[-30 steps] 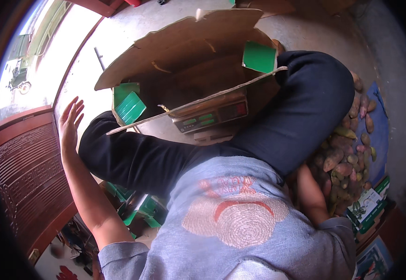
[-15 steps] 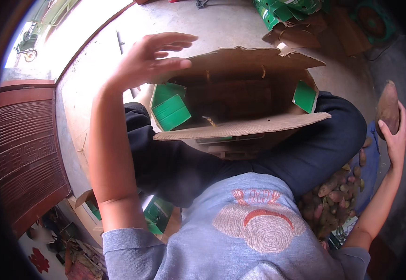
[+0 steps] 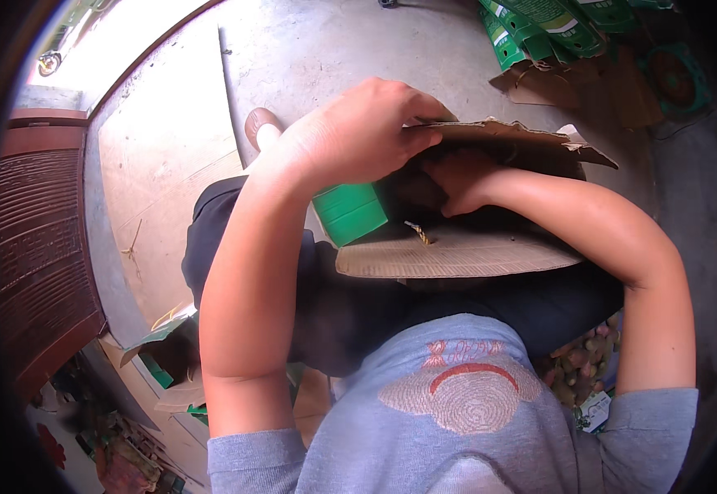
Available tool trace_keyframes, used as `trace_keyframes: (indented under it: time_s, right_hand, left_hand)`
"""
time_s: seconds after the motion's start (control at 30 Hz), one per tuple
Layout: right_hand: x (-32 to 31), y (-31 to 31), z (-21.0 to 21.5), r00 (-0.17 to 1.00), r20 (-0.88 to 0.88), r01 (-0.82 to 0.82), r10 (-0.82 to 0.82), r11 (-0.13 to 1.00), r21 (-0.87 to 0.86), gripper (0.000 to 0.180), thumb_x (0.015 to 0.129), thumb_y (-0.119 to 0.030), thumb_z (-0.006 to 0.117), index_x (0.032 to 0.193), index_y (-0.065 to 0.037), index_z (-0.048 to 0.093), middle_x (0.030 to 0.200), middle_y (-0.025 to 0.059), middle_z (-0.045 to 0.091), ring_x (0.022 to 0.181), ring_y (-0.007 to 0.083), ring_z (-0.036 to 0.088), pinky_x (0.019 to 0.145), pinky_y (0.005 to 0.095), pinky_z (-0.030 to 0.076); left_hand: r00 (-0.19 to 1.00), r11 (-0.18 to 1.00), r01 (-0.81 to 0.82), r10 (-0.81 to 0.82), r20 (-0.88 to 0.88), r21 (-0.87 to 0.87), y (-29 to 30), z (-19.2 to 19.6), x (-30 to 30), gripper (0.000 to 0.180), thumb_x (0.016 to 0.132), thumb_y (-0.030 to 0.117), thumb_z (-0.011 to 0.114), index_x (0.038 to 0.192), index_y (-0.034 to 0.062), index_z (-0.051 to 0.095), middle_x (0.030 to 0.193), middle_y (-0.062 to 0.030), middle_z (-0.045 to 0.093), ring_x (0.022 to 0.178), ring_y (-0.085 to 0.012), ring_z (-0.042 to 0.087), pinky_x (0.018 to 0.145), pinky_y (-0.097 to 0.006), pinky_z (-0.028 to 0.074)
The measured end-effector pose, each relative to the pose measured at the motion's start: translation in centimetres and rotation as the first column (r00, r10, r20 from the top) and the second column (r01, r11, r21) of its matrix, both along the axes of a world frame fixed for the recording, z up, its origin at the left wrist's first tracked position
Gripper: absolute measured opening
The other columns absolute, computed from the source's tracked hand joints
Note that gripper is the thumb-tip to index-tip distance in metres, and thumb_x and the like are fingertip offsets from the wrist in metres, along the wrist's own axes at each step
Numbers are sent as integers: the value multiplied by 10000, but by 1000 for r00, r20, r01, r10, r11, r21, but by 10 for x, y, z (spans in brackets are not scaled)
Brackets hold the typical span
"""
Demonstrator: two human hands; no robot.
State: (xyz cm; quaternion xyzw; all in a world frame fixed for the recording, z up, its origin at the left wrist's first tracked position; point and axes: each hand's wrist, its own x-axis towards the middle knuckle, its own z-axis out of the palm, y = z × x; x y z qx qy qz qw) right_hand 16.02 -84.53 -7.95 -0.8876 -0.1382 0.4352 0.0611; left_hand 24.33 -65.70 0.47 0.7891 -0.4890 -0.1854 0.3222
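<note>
A cardboard box (image 3: 457,251) stands before my lap with its flaps folded outward and green panels at its left inner corner. My left hand (image 3: 379,128) is closed on the far flap, thumb on its inner side and fingers beyond its edge. My right hand (image 3: 467,177) reaches down into the box. Its fingers are in dark shadow there, so whether it holds anything cannot be seen. A twisted yellow cord (image 3: 418,233) sticks out of the near flap. Low on the right, partly behind my right arm, lies a heap of reddish-brown and greenish tubers (image 3: 582,358).
Green printed cartons (image 3: 548,29) are piled at the far right beside a teal round fan-like thing (image 3: 675,76). An opened carton (image 3: 179,350) lies at my left. A flat cardboard sheet (image 3: 165,165) covers floor near a brown slatted door (image 3: 41,239).
My right hand has swung from the far right, where it held a long brown tuber, into the box. My left hand has moved right and closed on the far flap.
</note>
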Motion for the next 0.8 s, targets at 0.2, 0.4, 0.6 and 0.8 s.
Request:
trace_keyframes:
  time_s: [0.2, 0.4, 0.6, 0.8]
  right_hand:
    - [20, 19, -12, 916, 386, -180, 106, 971, 160, 583, 776, -130, 699, 1343, -95, 568, 1321, 138, 597, 1278, 302, 525, 1089, 388, 422]
    - [9, -11, 12, 984, 154, -119, 92, 978, 173, 492, 830, -104, 661, 1313, -66, 577, 1291, 168, 606, 1240, 338, 548, 1052, 429, 439]
    - [-53, -78, 156, 897, 397, 40, -194, 930, 364, 433, 876, -57, 622, 1305, -32, 568, 1188, 201, 651, 1133, 346, 612, 977, 393, 484]
    - [-213, -189, 251, 287, 583, 478, -760, 641, 601, 426, 956, -150, 606, 1356, -10, 562, 1313, 139, 624, 1242, 239, 580, 1087, 374, 408]
  left_hand:
    - [1000, 999, 5, -6, -8, -44, 2, -5, 2, 226, 920, 144, 653, 1105, 22, 701, 991, -187, 710, 900, -379, 676, 790, -408, 554]
    - [999, 1000, 8, -8, -52, 6, 3, 2, 3, 239, 934, 141, 655, 1146, 39, 698, 898, -177, 721, 803, -305, 708, 750, -380, 549]
    - [982, 998, -34, 44, -183, 59, 6, 6, -5, 341, 946, 224, 673, 1237, 47, 664, 1041, -152, 720, 938, -246, 697, 851, -361, 553]
    - [908, 988, -91, 32, -417, -123, 17, 8, 5, 477, 1009, 337, 577, 1388, 47, 560, 1281, -139, 645, 1204, -214, 592, 1053, -360, 447]
